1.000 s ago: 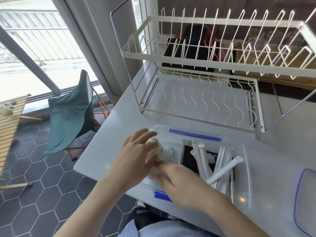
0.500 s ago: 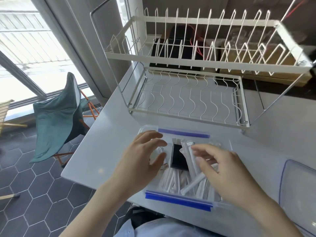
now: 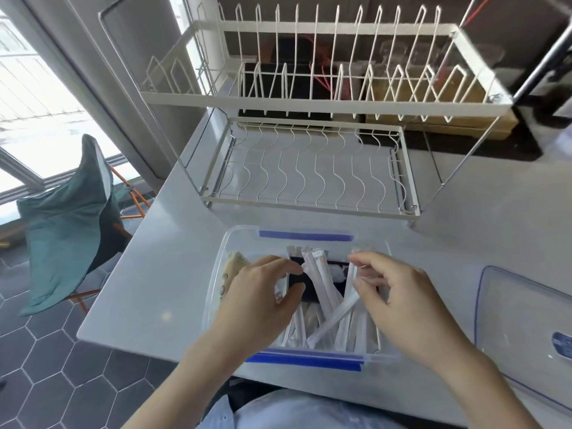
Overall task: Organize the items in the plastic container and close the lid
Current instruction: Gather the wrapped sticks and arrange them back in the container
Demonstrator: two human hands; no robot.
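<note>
- The clear plastic container, blue strips on its far and near rims, sits at the bench's near edge, lid off.
- Inside lie white wrapped straws over a black card; a beige item sits in the left end.
- The left hand reaches into the container's left half, fingers curled, pinching one wrapped straw.
- The right hand hovers over the right half, fingers bent around straws; I cannot tell whether it truly grips one.
- The clear lid, blue-edged, lies on the bench by the right edge, apart from the container.
- A white wire dish rack stands behind, towards the bench's far edge.
- A green folding chair stands on the floor, left.
</note>
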